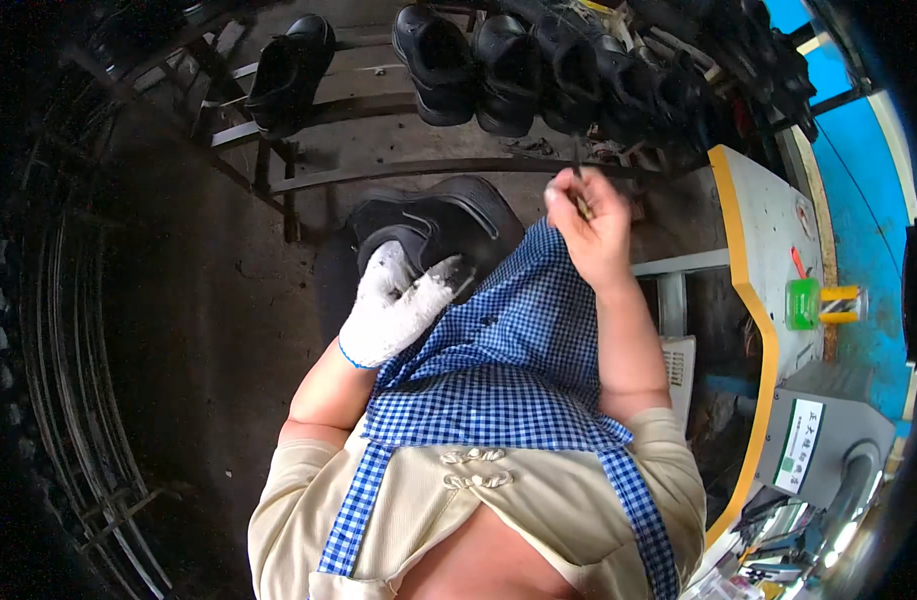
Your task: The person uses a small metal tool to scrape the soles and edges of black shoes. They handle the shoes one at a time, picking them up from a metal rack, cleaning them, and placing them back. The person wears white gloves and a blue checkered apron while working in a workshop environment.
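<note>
My left hand, in a white knit glove with a blue cuff edge, grips a black shoe over my lap. Its fingers reach into the opening and over the side, and the toe points away to the right. My bare right hand is raised to the right of the shoe, apart from it. The fingers are closed around a slim dark tool that sticks up past the fingertips; its exact kind is blurred. Below both hands a blue checked apron covers my lap.
Ahead stands a slatted rack bearing several black shoes, with a single shoe at its left. A yellow-edged workbench is close on my right, holding a green container and a grey machine. Metal racking lines the left.
</note>
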Demonstrator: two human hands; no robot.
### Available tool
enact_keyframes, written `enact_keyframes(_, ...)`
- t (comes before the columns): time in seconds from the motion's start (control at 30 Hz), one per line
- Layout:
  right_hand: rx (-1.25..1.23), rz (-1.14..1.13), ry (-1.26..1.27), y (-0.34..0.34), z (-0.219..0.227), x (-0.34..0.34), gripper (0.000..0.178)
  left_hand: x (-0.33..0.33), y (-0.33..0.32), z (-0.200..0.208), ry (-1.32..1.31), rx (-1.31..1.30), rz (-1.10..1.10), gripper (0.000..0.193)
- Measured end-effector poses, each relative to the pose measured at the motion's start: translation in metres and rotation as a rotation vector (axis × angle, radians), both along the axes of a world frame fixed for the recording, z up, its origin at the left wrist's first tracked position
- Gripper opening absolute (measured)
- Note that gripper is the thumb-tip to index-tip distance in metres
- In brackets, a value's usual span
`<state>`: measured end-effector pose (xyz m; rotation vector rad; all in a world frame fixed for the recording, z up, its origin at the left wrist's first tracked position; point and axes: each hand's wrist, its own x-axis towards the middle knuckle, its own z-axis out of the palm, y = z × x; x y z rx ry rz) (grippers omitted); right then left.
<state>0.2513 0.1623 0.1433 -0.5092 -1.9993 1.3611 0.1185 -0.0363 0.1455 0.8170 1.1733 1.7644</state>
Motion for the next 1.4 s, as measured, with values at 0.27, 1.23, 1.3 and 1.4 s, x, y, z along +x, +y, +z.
enact_keyframes(0.27, -0.397, 0.346, -0.153, -0.019, -0.021, 0.014, 0.073, -0.003, 0.008, -0.027, 1.17, 0.085, 0.001, 0.04)
enact_keyframes(1.23, 0.08, 0.258, 0.047, -0.017, -0.036, -0.006, 0.021, -0.061, -0.013, 0.01, 0.406, -0.017, 0.153, 0.066)
enact_keyframes(1.3, 0.343, 0.38, 0.146, -0.021, 0.021, -0.018, 0.029, -0.057, -0.004, 0.01, 0.388, -0.011, 0.025, 0.067)
enact_keyframes(1.4, 0.692, 0.516, 0.074, -0.018, 0.057, -0.022, 0.031, -0.053, 0.003, 0.007, 0.252, -0.04, -0.138, 0.067)
